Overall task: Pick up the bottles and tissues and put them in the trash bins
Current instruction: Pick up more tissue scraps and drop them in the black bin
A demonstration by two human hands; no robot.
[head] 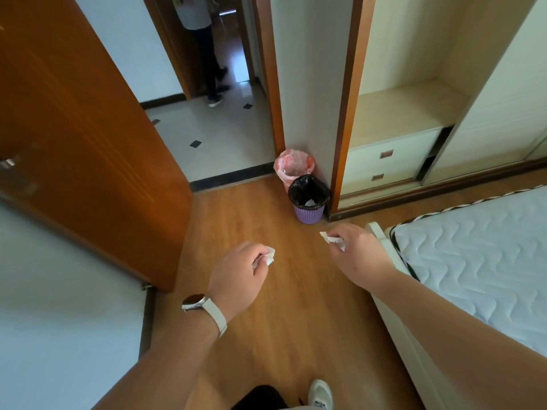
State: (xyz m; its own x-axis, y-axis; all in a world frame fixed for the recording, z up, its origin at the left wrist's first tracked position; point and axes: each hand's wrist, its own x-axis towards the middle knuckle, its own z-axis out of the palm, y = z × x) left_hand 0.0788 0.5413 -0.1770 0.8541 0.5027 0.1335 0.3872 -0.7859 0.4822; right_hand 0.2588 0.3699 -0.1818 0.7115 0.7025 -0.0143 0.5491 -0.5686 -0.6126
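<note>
My left hand (236, 276) pinches a crumpled white tissue (269, 255) above the wooden floor. My right hand (359, 253) grips a second crumpled tissue (333, 240), a little closer to the bins. Ahead, against the wall corner, stands a purple bin (309, 215) lined with a black bag, with a scrap of white paper inside. Just behind it is a bin lined with a pink bag (291, 164). Both hands are short of the bins. No bottles are in view.
An open brown door (88, 143) stands at the left. A bed with a white mattress (479, 261) fills the right. A wardrobe with drawers (390, 161) is beyond the bins. Another person (207, 54) stands in the tiled hallway. My shoe (319, 393) shows at the bottom.
</note>
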